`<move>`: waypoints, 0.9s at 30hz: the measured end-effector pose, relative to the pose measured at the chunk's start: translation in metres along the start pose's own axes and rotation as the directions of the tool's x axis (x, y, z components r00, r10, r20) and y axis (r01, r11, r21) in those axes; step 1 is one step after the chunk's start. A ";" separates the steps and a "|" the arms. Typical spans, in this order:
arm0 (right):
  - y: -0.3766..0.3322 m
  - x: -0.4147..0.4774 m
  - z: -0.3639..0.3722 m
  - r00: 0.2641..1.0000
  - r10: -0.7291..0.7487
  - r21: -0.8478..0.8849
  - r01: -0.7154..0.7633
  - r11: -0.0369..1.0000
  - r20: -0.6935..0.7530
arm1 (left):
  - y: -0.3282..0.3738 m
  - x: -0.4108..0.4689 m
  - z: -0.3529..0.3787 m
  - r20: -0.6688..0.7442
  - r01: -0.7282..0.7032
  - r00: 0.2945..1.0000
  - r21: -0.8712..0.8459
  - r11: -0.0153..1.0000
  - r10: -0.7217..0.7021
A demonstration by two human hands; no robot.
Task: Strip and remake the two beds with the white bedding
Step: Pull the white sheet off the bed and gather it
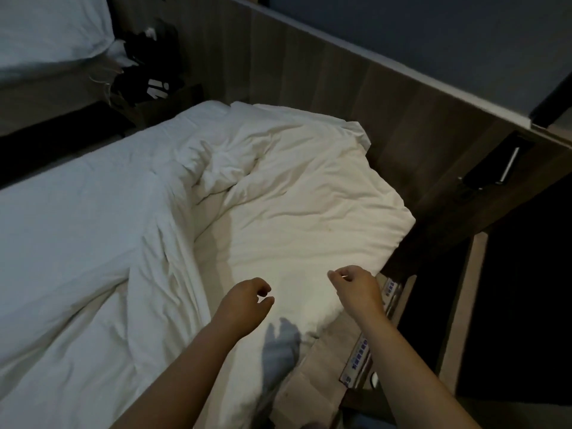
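Near bed (102, 351) fills the frame, head end up against the wood headboard (340, 97). White duvet (294, 196) lies bunched and creased over the head end, one corner hanging past the bed's right edge, close to the headboard. A long fold runs from the creases down toward the lower middle; left of the fold is flatter white bedding (71, 230), sheet or more duvet, hard to tell in this dim light. Left hand (244, 300) hovers over the duvet at lower centre, fingers loosely curled, thumb and forefinger close but apart, grip has nothing in it. Right hand (356, 287) is just beside the duvet's right edge, wrist bent, fingers loosely curled too, grip also holding nothing; can't say if the fingertips brush the cloth. Both forearms bare, coming in from the bottom edge. A hand shadow (280, 342) falls on the duvet between the arms. Under the right forearm a wood ledge carries a switch panel (359, 356) with small blue buttons. Second bed (46, 85) is at top left, well apart, with a white pillow (52, 26) on it. Between the beds is a low nightstand (173, 100) with dark clutter (145, 69) on top. Dark wall fitting (498, 164) sits on the headboard at right.
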State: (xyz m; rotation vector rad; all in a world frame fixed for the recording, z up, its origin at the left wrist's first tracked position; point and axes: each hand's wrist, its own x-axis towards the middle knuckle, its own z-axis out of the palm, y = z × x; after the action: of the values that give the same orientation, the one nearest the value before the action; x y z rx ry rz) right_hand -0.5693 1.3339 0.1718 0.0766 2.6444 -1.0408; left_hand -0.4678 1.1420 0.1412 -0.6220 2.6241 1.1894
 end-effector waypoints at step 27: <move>-0.110 0.057 0.233 0.657 -0.201 -0.275 0.546 0.791 0.727 | -0.149 -0.074 0.017 -0.117 0.626 0.715 -0.333 0.706 -0.689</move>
State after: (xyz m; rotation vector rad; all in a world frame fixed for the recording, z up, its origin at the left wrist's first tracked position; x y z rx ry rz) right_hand -0.5818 1.0928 0.0655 -0.8589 2.1576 -0.3445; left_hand -0.3350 1.0887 0.0556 -1.6862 2.0484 1.2673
